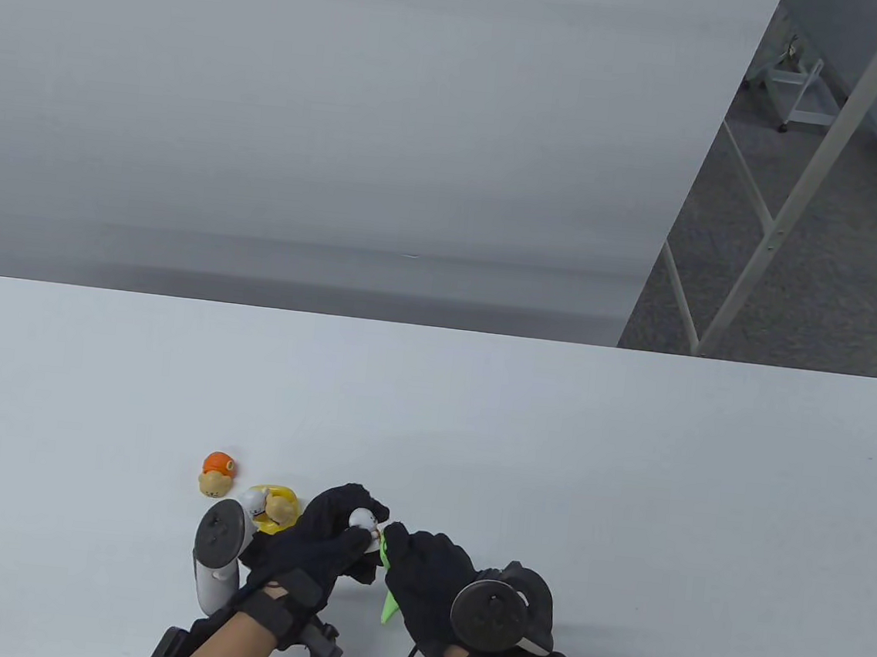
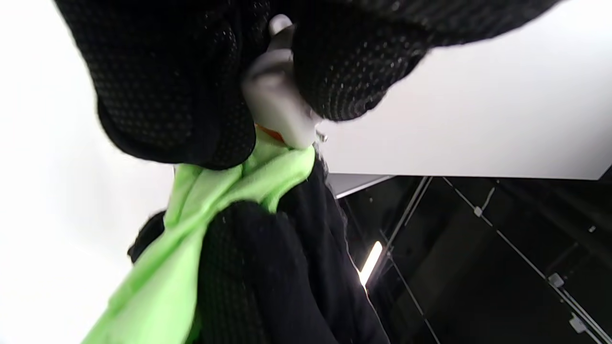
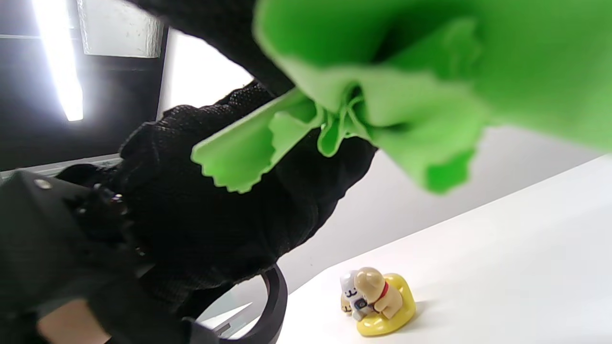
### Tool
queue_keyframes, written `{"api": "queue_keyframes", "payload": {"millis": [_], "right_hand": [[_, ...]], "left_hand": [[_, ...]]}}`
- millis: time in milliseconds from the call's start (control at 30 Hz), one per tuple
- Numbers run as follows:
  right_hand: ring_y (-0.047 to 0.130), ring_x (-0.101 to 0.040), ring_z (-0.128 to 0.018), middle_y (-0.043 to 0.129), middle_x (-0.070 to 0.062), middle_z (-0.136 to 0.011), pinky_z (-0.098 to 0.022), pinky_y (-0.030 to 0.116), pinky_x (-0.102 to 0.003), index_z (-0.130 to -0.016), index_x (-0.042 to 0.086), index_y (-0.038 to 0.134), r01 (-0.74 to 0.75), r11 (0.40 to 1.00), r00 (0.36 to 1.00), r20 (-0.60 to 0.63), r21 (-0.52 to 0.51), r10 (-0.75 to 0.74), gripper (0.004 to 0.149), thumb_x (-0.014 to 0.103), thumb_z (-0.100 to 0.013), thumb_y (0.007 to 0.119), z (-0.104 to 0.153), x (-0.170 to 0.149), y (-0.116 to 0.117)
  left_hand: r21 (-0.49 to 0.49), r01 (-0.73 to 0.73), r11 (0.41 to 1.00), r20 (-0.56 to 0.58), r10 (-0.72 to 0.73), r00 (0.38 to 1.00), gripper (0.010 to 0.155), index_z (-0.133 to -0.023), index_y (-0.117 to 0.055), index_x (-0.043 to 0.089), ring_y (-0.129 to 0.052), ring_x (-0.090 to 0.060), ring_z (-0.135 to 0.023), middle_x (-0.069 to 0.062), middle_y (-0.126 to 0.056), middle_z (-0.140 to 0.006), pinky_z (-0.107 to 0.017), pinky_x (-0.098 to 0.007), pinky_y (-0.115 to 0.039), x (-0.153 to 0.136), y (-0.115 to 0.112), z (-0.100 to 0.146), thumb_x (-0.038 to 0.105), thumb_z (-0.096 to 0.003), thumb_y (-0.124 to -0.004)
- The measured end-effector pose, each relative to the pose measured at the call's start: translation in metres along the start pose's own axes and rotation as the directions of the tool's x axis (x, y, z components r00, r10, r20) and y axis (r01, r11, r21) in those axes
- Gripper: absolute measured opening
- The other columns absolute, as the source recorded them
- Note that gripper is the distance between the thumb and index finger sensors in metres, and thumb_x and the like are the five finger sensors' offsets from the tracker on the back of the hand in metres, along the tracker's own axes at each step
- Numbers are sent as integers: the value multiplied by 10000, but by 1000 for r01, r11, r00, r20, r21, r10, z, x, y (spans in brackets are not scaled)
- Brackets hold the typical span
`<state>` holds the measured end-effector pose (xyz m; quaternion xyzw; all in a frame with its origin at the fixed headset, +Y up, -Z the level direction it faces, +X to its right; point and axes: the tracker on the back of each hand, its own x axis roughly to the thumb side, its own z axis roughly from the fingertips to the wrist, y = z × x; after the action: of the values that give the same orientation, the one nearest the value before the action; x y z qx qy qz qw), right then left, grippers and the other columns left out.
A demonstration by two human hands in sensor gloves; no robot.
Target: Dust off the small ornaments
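Ornaments: small white figurine [image 1: 363, 520] with a rounded head, held above the bench [image 1: 625, 478] in the left hand [image 1: 325, 542], fingers wrapped around it so only the head shows in the table view. Right hand [image 1: 430, 576] grips a bright green cloth [image 1: 387, 598], bunched, its upper end touching the figurine, the rest hanging below the glove. Left wrist view shows what the top camera hides: figurine's pale body [image 2: 282, 105] pinched between two gloved fingers [image 2: 181, 86], cloth [image 2: 201, 229] pressed against its lower end, a bit of orange at the contact. Right wrist view adds the cloth's scalloped edge [image 3: 229, 157]. Other ornaments sit on the bench just left of the left hand: orange-capped figure [image 1: 217, 472] and a tan dog on a yellow ring [image 1: 275, 509], apart from both hands.
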<state>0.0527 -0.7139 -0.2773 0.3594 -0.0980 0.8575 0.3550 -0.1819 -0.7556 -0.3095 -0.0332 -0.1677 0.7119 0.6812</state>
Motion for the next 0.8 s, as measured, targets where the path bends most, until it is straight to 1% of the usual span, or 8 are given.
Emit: {"api": "queue_keyframes", "payload": {"millis": [133,200,300,433,567,633,700,800], "right_hand": [[956,-494,-493,897,-407,-730,-459,785,-748,-940,-53,736,63,997,996,-53,-42,-65,451,143,-542,820,1,-7,-8],[953,-499,-488,893,-413,-728,-455,780,-751,-940,-58,736,79,994,992,-91,-71,-85,450,139,-543,818,0,-11,-10],[948,-501,-487,888,-419,-727,-454,778,-751,-943,-61,732,50,996,991,-124,-77,-59,452,138,-546,815,-1,-11,-9],[951,-500,-476,890,-422,-716,-439,783,-751,-937,-70,732,24,994,986,-162,-107,-41,452,136,-543,812,0,-10,-7],[954,-496,-473,893,-420,-714,-438,787,-746,-937,-66,739,83,984,972,-205,-156,-114,450,141,-544,814,-1,-15,-15],[952,-498,-471,891,-422,-713,-434,785,-747,-936,-71,739,93,980,968,-215,-175,-131,451,138,-544,813,-1,-16,-17],[948,-503,-470,887,-428,-711,-432,782,-752,-933,-70,748,68,988,977,-191,-142,-94,447,132,-540,816,-1,-11,-13],[948,-505,-473,888,-430,-712,-434,783,-755,-933,-78,745,21,996,984,-174,-85,-36,448,127,-540,813,-1,-6,-9]], "left_hand": [[42,150,988,6,-151,989,653,-1037,-687,146,-1091,-377,-608,-225,-837,-911,-361,-444,-1026,4,7,-1,362,-474,-935],[7,186,983,-5,-186,983,600,-1011,-778,170,-1094,-398,-621,-229,-854,-911,-372,-451,-1031,5,6,-1,338,-456,-932],[-36,184,982,5,-184,983,575,-1010,-782,108,-1101,-433,-637,-262,-844,-932,-376,-457,-1041,5,-2,-2,213,-458,-903],[-59,315,947,78,-310,947,602,-997,-766,21,-1104,-398,-637,-248,-852,-914,-380,-445,-1044,11,-13,-2,275,-473,-920],[-55,302,952,95,-296,950,623,-1016,-704,6,-1089,-408,-667,-249,-833,-932,-398,-450,-1037,12,-16,-1,292,-500,-905],[-86,285,955,98,-277,956,626,-1016,-698,3,-1078,-414,-676,-248,-827,-936,-409,-468,-1025,13,-19,-2,289,-501,-910],[-91,315,945,119,-304,945,622,-1008,-711,1,-1083,-411,-664,-254,-843,-920,-407,-478,-1025,14,-21,-1,291,-498,-917],[-48,373,927,154,-362,919,607,-1002,-740,18,-1106,-406,-635,-247,-869,-900,-384,-459,-1046,18,-20,1,289,-492,-926]]}}
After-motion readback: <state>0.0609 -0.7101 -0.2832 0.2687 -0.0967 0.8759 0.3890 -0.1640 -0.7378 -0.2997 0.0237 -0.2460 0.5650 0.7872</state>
